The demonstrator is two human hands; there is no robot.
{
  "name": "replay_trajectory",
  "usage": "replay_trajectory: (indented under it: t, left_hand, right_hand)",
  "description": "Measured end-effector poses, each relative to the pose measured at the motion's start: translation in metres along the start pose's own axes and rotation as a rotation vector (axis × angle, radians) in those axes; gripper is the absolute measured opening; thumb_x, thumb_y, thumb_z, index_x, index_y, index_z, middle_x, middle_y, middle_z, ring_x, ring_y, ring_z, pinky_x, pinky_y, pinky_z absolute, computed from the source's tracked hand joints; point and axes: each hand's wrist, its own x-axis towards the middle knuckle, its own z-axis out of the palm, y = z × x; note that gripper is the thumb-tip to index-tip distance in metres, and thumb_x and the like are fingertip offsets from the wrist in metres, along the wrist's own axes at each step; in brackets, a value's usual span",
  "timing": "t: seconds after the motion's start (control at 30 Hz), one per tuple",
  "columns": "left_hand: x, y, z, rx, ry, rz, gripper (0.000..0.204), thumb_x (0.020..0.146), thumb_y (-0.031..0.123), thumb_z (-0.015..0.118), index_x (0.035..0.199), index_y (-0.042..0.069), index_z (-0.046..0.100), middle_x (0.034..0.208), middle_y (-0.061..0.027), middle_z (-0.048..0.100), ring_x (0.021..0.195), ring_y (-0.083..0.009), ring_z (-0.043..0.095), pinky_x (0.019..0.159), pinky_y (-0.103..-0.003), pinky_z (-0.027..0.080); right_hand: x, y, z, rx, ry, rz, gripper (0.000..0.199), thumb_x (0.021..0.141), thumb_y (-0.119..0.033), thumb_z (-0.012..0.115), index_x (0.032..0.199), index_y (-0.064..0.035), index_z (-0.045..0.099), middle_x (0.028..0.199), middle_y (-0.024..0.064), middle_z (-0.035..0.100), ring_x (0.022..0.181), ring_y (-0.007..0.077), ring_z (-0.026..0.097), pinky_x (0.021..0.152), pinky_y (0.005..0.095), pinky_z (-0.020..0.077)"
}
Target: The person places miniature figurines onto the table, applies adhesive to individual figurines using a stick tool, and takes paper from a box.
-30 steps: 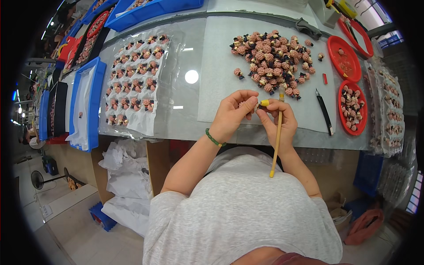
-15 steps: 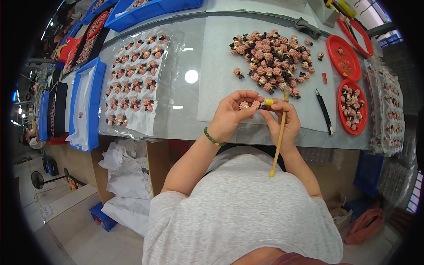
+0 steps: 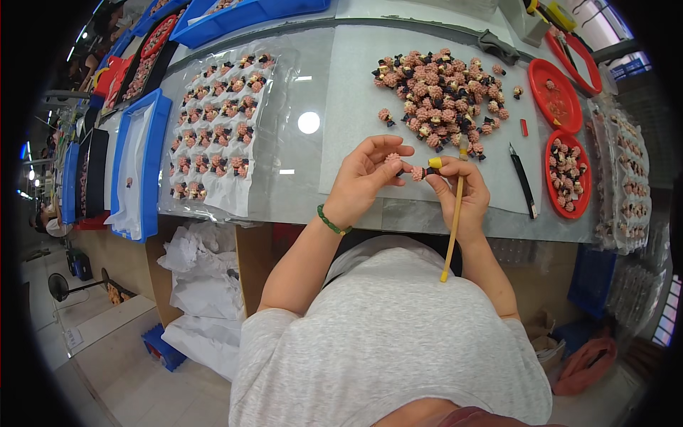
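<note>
My left hand (image 3: 361, 179), with a green bead bracelet at the wrist, pinches a small pink-haired figurine (image 3: 392, 159) between thumb and fingers. Close beside it, my right hand (image 3: 464, 191) grips a second pink-and-dark figurine (image 3: 418, 173). A yellow cover (image 3: 435, 163) sits on one of that hand's fingertips. Also tucked in the right hand is a thin wooden-handled brush (image 3: 453, 238), its yellow-tipped end pointing down toward my shirt. Just beyond both hands, a heap of similar figurines (image 3: 437, 92) lies on a white sheet (image 3: 348, 107).
Left of the sheet stands a tray of figurines in rows (image 3: 213, 128), then a blue bin (image 3: 154, 156) lined with white paper. On the right lie a black pen-like tool (image 3: 523, 181), a small red piece (image 3: 524, 127), red plates (image 3: 555, 107) and stacked clear trays (image 3: 626, 178).
My left hand has shifted slightly left and up, opening a wider gap from the right hand. The two figurines have turned, and the brush's lower end has swung a little right.
</note>
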Motion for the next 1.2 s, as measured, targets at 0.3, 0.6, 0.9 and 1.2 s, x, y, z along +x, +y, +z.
replay_trajectory:
  t: [0.3,0.6,0.9,1.2]
  left_hand:
    - [0.0,-0.012,0.003,-0.022,-0.054,-0.123,0.028,0.086,0.012,0.053,0.11,0.0,0.049,0.093,-0.0029,0.056,0.076,-0.0083,0.052,0.066,-0.021,0.044]
    - [0.004,-0.012,-0.004,-0.063,0.052,-0.099,0.022,0.086,0.017,0.055,0.102,0.003,0.056,0.077,0.0019,0.053,0.067,-0.0045,0.048,0.06,-0.019,0.041]
    - [0.002,-0.016,-0.001,0.075,-0.015,-0.07,0.02,0.086,0.012,0.054,0.103,0.0,0.055,0.08,-0.0009,0.057,0.068,-0.0064,0.049,0.061,-0.019,0.041]
    - [0.002,-0.017,-0.002,0.067,-0.02,-0.021,0.019,0.084,0.008,0.056,0.1,0.0,0.057,0.081,-0.0019,0.059,0.067,-0.0063,0.05,0.062,-0.019,0.043]
  right_hand:
    - [-0.002,0.001,0.01,0.115,0.068,-0.021,0.024,0.075,0.009,0.06,0.093,-0.0009,0.048,0.098,0.0126,0.054,0.087,0.0151,0.055,0.076,0.0234,0.0467]
    - [0.025,-0.029,-0.008,-0.063,0.074,0.027,0.028,0.091,-0.021,0.043,0.099,0.0033,0.053,0.09,0.0087,0.055,0.075,0.0129,0.055,0.067,0.0251,0.0483]
    - [0.021,-0.025,0.008,-0.069,-0.111,0.085,0.027,0.09,-0.022,0.048,0.08,0.0009,0.059,0.063,-0.0015,0.048,0.051,0.0032,0.036,0.045,0.0175,0.0263]
    - [0.028,-0.024,0.005,-0.202,-0.164,-0.023,0.025,0.089,-0.021,0.05,0.078,-0.0006,0.059,0.066,0.0011,0.053,0.058,0.0065,0.044,0.052,0.0198,0.033]
